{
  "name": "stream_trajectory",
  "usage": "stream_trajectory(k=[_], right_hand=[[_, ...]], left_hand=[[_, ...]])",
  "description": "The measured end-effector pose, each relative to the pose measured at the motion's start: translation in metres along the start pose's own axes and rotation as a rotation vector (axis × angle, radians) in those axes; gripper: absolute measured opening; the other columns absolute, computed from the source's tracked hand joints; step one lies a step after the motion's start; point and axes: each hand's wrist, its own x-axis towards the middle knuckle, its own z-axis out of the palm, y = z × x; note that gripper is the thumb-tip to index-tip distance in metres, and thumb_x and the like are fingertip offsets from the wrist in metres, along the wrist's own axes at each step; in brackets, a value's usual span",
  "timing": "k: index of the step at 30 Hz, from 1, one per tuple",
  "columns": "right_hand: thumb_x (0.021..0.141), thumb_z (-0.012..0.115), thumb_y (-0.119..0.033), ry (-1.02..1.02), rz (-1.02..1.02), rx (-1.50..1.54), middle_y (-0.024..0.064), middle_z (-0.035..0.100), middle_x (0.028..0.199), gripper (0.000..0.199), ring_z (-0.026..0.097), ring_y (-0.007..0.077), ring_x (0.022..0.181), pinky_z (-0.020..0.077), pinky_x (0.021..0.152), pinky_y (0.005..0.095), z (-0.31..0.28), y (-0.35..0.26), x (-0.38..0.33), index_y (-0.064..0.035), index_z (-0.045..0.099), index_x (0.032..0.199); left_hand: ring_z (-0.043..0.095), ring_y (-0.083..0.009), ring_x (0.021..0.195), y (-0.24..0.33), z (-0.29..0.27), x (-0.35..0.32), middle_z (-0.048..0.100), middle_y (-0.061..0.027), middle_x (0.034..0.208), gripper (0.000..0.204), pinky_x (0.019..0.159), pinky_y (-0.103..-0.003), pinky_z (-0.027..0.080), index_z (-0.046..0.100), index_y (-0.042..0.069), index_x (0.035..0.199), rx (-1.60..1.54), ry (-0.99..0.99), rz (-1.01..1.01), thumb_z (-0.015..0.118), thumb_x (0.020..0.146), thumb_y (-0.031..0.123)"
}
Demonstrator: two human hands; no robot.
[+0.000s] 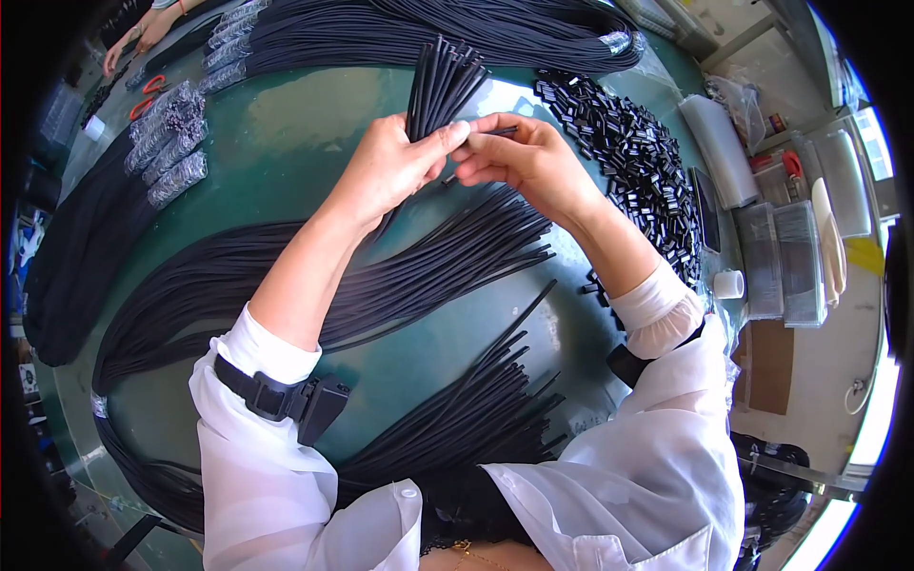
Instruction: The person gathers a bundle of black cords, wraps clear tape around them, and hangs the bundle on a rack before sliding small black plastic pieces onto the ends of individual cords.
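My left hand (386,167) is closed round a bundle of black cables (446,86), whose cut ends point up and away from me. Just right of it, my right hand (538,167) pinches a short, thin black piece (506,131) between thumb and fingers. Whether that piece is a cable end or a loose tube, I cannot tell. The two hands' fingertips meet beside the bundle. Beneath them, a long sheaf of black cables (419,266) curves across the table, and another group of cable ends (476,409) lies nearer my body.
A heap of short, shiny black tubes (628,152) spreads along the green table (305,109) at the right. Plastic-wrapped cable bundles (176,143) and orange-handled scissors (148,95) lie at left. Clear plastic boxes (785,257) and a white roll (728,285) stand right. Another person's hands (138,33) show far left.
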Motion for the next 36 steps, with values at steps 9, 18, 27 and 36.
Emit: stream_trajectory(k=[9, 18, 27, 36], right_hand=[[0.085, 0.062, -0.024, -0.002, 0.068, -0.452, 0.0070, 0.068, 0.083, 0.022, 0.063, 0.0127, 0.071, 0.0508, 0.064, 0.0272, -0.055, 0.002, 0.024, -0.0036, 0.067, 0.093], [0.083, 0.063, -0.034, 0.403, 0.081, -1.564, 0.0099, 0.068, 0.088, 0.027, 0.064, 0.0228, 0.080, 0.0503, 0.075, 0.0356, -0.126, 0.029, 0.100, -0.0086, 0.069, 0.091], [0.086, 0.063, -0.017, 0.069, -0.105, -0.486, 0.0055, 0.064, 0.084, 0.018, 0.062, 0.0126, 0.079, 0.0506, 0.073, 0.0247, -0.077, -0.012, 0.044, -0.0026, 0.062, 0.096], [0.089, 0.060, -0.014, 0.028, -0.115, -0.107, 0.0042, 0.063, 0.085, 0.015, 0.060, 0.0106, 0.075, 0.0498, 0.072, 0.0232, -0.062, -0.019, 0.014, -0.0028, 0.060, 0.098]], left_hand=[[0.054, -0.0143, 0.053, -0.034, -0.004, 0.017, 0.054, -0.0051, 0.056, 0.030, 0.054, -0.029, 0.045, 0.059, -0.002, 0.078, 0.643, 0.518, 0.694, 0.063, 0.085, 0.027], [0.050, -0.0090, 0.056, -0.010, 0.002, 0.009, 0.055, -0.0016, 0.061, 0.028, 0.055, -0.026, 0.042, 0.060, 0.000, 0.083, 0.031, 0.270, 0.263, 0.066, 0.083, 0.027], [0.044, -0.0032, 0.055, -0.007, -0.006, 0.005, 0.051, 0.0050, 0.063, 0.022, 0.051, -0.021, 0.037, 0.063, 0.005, 0.083, -0.147, 0.200, 0.064, 0.069, 0.080, 0.025], [0.034, -0.0002, 0.052, -0.006, 0.001, 0.003, 0.041, 0.0087, 0.061, 0.018, 0.047, -0.018, 0.027, 0.063, 0.005, 0.087, -0.128, 0.184, 0.072, 0.067, 0.084, 0.022]])
